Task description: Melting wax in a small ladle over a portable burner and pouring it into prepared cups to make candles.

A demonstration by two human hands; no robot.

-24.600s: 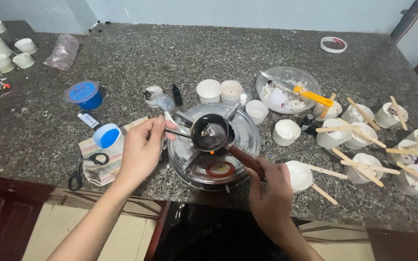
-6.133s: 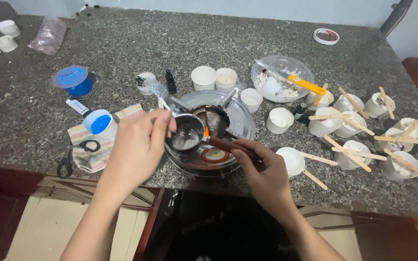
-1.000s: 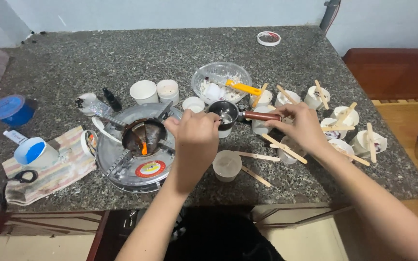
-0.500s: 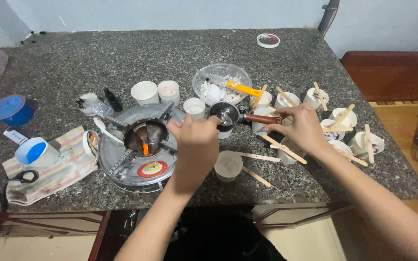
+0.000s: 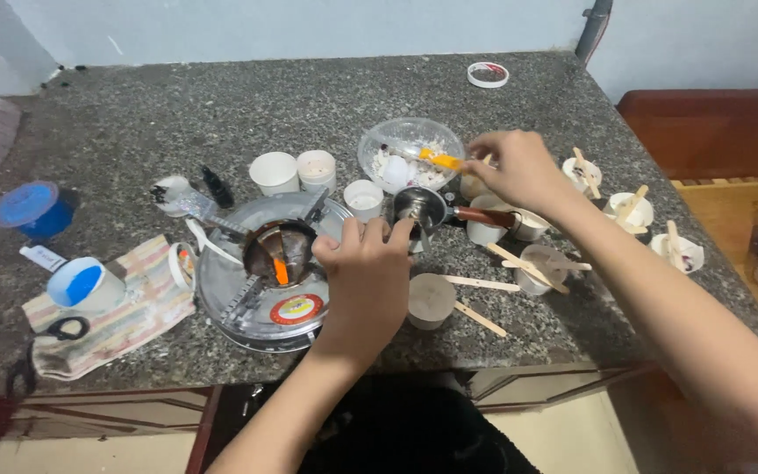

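My left hand (image 5: 366,276) hovers at the near side of a small metal pot (image 5: 418,206) with a brown handle (image 5: 484,216). Its fingertips touch the pot's near rim, and whatever lies inside the curled fingers is hidden. The pot sits among white cups, over one of them. My right hand (image 5: 519,167) reaches across to a clear bowl (image 5: 396,139) of white bits, with its fingers pinched on the end of a yellow-handled tool (image 5: 440,160) lying in that bowl.
A round metal burner (image 5: 261,303) with a small orange flame stands left of my left hand. White cups (image 5: 274,172) sit behind it, and cups with wooden sticks (image 5: 537,268) crowd the right side. A blue-filled cup (image 5: 81,285), a striped cloth (image 5: 125,320) and scissors (image 5: 59,332) lie at the left.
My right hand has let go of the pot's brown handle and moved up to the yellow-handled tool in the bowl. My left hand stays by the pot's rim.
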